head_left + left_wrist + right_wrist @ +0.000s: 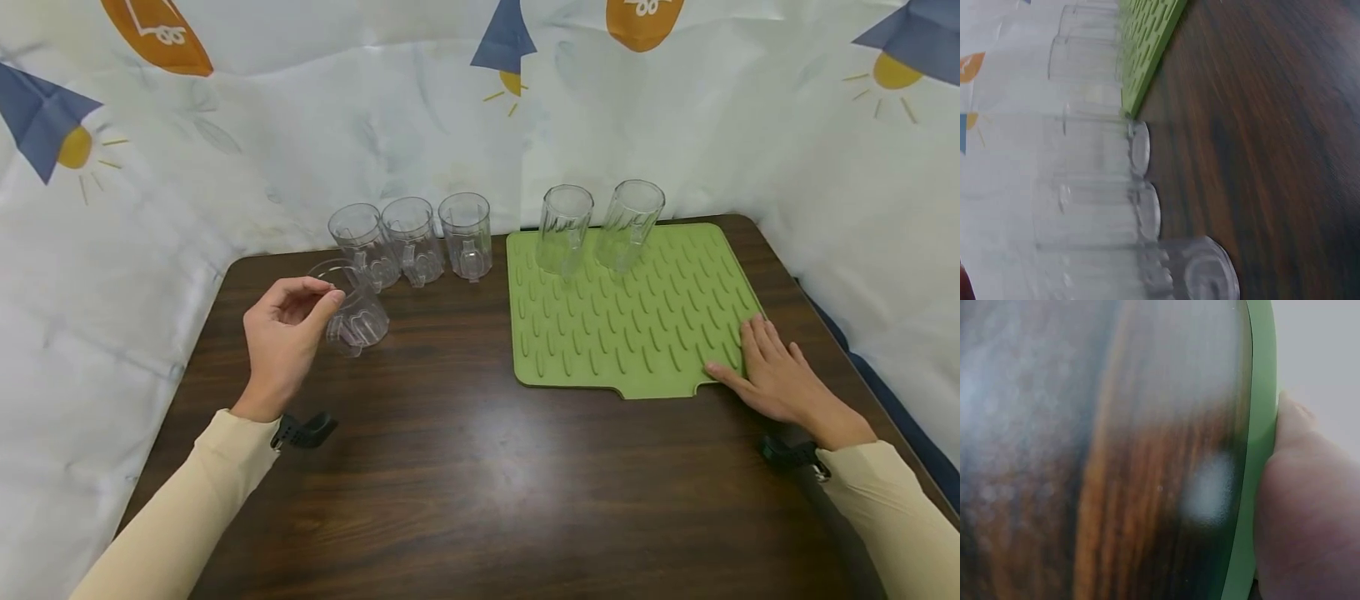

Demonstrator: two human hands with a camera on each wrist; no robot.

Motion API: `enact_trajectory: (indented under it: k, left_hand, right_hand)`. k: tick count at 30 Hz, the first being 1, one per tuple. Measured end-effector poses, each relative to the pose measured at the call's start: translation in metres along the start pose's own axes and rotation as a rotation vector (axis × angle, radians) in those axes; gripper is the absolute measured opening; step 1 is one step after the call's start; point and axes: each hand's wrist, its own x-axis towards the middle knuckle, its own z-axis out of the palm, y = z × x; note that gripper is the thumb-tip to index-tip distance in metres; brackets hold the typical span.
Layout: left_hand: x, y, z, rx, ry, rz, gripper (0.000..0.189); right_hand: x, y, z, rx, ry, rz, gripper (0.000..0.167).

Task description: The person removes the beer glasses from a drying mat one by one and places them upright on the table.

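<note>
My left hand point(288, 333) pinches the rim of a clear mug point(362, 321) between thumb and fingertips, at the left of the table. That mug leans a little, its handle toward the near side; whether its base touches the table I cannot tell. Its base also shows low in the left wrist view. Flat on the front right corner of a green ridged mat point(637, 333) rests my right hand point(780, 379), fingers straight. The thumb point(1310, 512) lies along the mat's edge in the right wrist view. Two clear mugs point(565, 233) point(628, 229) stand on the mat's far left part.
Behind the pinched mug, three more clear mugs stand in a row: a left one point(367, 250), a middle one point(414, 246) and a right one point(467, 237). The dark wooden table point(450, 483) ends against a white patterned cloth point(300, 125) at the back and sides.
</note>
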Motion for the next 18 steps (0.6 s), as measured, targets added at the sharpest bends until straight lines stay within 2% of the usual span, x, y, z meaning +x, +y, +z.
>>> enact_trajectory:
  k: [6, 11, 18]
  left_hand:
    - [0.003, 0.004, 0.024, -0.022, -0.061, 0.038, 0.017]
    - [0.006, 0.005, 0.044, -0.084, -0.119, 0.024, 0.015]
    - [0.007, 0.007, 0.07, -0.098, -0.181, -0.018, 0.018]
  right_hand:
    - [-0.001, 0.0, -0.003, -0.005, -0.008, 0.014, 0.103]
    - [-0.001, 0.001, -0.004, 0.004, -0.014, 0.023, 0.102]
    - [0.003, -0.002, -0.002, 0.006, -0.022, 0.03, 0.103]
